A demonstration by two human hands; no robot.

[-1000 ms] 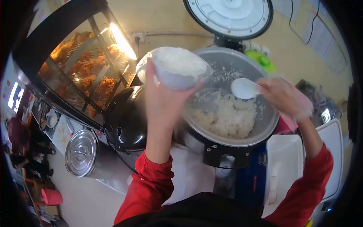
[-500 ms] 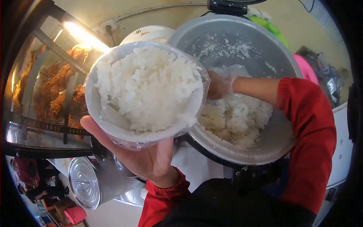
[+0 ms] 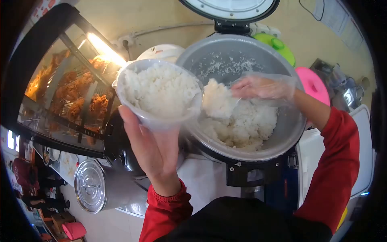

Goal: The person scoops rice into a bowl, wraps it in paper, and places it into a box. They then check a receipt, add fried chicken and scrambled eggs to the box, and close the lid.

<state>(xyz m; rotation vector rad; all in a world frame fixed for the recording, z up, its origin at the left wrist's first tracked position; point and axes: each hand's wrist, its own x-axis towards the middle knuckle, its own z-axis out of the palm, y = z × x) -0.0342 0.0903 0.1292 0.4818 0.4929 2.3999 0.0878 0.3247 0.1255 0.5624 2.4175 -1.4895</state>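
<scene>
My left hand [image 3: 151,147] supports a round white bowl [image 3: 161,121] from below, thumb along its side. Cooked white rice [image 3: 159,90] is heaped in the bowl, which is tilted toward me. My right hand [image 3: 262,88], in a clear plastic glove, is over the open rice cooker pot [image 3: 292,133]. Its fingers are closed on what looks like a rice paddle, mostly hidden under a clump of rice [image 3: 219,99] beside the bowl's right rim. More rice [image 3: 252,127] lies in the pot, with grains stuck to its far wall.
A lit glass cabinet [image 3: 68,92] with fried chicken stands at the left. Below it is a lidded metal pot [image 3: 90,186]. The cooker's raised lid [image 3: 234,8] is at the back. Green [image 3: 278,46] and pink [image 3: 312,86] plastic items stand behind the pot. People are at far left.
The bowl has moved away from my face and slightly left. My right hand has come up from the rice and turned, with a clump of rice now showing at its fingers.
</scene>
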